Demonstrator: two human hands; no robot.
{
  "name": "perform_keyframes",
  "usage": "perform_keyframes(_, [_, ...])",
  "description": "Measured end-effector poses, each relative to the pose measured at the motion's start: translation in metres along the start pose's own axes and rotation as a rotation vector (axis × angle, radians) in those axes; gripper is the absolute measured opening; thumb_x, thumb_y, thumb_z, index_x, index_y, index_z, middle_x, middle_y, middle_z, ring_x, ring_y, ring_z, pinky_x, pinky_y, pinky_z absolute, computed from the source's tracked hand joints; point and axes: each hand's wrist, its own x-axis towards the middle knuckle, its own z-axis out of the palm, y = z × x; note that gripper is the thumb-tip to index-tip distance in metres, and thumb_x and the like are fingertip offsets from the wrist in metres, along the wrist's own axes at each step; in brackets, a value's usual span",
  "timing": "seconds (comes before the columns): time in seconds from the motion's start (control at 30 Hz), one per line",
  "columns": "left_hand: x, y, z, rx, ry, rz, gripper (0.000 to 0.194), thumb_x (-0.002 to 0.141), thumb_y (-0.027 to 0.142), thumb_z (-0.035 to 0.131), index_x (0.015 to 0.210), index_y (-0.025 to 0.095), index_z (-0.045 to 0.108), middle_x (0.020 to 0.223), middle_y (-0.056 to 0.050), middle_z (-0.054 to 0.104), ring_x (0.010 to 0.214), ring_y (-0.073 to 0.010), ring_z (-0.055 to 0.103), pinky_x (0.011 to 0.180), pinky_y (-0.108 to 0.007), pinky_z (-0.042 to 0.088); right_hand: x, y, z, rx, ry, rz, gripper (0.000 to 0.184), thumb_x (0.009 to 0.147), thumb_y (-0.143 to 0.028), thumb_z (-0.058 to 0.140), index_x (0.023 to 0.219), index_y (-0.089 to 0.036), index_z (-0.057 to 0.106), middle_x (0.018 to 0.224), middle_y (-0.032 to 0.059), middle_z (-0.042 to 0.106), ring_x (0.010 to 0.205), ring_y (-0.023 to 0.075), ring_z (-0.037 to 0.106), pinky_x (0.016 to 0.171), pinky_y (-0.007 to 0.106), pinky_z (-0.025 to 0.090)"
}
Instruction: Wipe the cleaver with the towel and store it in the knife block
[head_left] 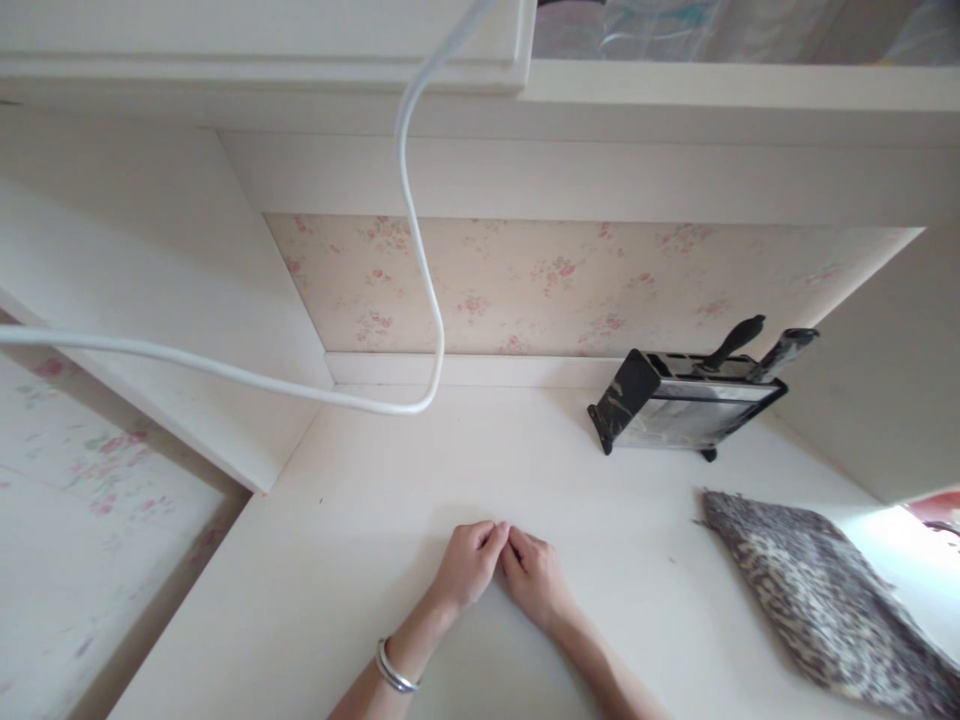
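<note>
Smooth matt tabletop (480,450), rough cloth (817,600)
The bracelet (391,674) seems of shiny metal; the knife holder (682,412) looks of black plastic.

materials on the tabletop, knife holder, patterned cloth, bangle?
Tabletop: probably laminate or painted board, smooth white with a soft sheen.
Knife holder: ends likely black plastic, satin and moulded-looking; greyish, shiny front could be steel or clear plastic.
Patterned cloth: plush-looking textile, fuzzy surface; fibre unclear.
Bangle: likely polished metal, given silvery highlights.

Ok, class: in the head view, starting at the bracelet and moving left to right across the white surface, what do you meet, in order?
Silver bracelet, left hand, right hand, black-framed holder, patterned cloth.
</note>
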Motion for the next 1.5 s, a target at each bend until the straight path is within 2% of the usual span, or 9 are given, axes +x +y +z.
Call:
perform_keyframes(0.37, [-0.001, -0.002, 0.001, 0.020, 0.019, 0.012, 0.045, 0.091, 0.046, 0.036, 0.056, 0.019, 0.041, 0.052, 0.003, 0.040, 0.054, -0.0116, 0.038, 0.052, -0.025, 0.026, 0.000, 0.001, 0.002, -0.012, 0.020, -0.008, 0.030, 0.095, -0.030, 0.033, 0.079, -0.019, 0.055, 0.074, 0.0036, 0.063, 0.065, 0.0146, 0.057, 0.062, 0.023, 0.038])
perform_keyframes(0.77, [-0.002, -0.008, 0.003, 0.125, 0.022, 0.059, 0.046, 0.093, 0.045, 0.032, 0.058, 0.019, 0.045, 0.053, 0.003, 0.045, 0.054, -0.0117, 0.040, 0.052, -0.024, 0.027, -0.003, 0.000, 0.008, -0.003, 0.071, 0.053, 0.033, 0.095, -0.036, 0.033, 0.079, -0.019, 0.057, 0.074, 0.0046, 0.064, 0.067, 0.0173, 0.057, 0.063, 0.025, 0.039])
perform_keyframes(1.23, [0.002, -0.013, -0.005, 0.010, -0.032, 0.050, 0.044, 0.092, 0.046, 0.033, 0.058, 0.019, 0.041, 0.054, 0.004, 0.040, 0.054, -0.0109, 0.038, 0.052, -0.024, 0.027, 0.002, -0.002, 0.014, -0.067, 0.077, 0.094, 0.032, 0.094, -0.037, 0.033, 0.077, -0.020, 0.054, 0.072, 0.0041, 0.062, 0.065, 0.0177, 0.057, 0.061, 0.026, 0.038])
perform_keyframes(1.5, [0.001, -0.010, -0.004, -0.002, -0.038, 0.053, 0.042, 0.091, 0.045, 0.035, 0.060, 0.019, 0.045, 0.056, 0.003, 0.045, 0.057, -0.0118, 0.042, 0.055, -0.024, 0.030, 0.001, 0.001, 0.016, -0.100, 0.101, 0.059, 0.029, 0.094, -0.032, 0.034, 0.078, -0.020, 0.055, 0.072, 0.0045, 0.064, 0.065, 0.0168, 0.058, 0.061, 0.024, 0.038])
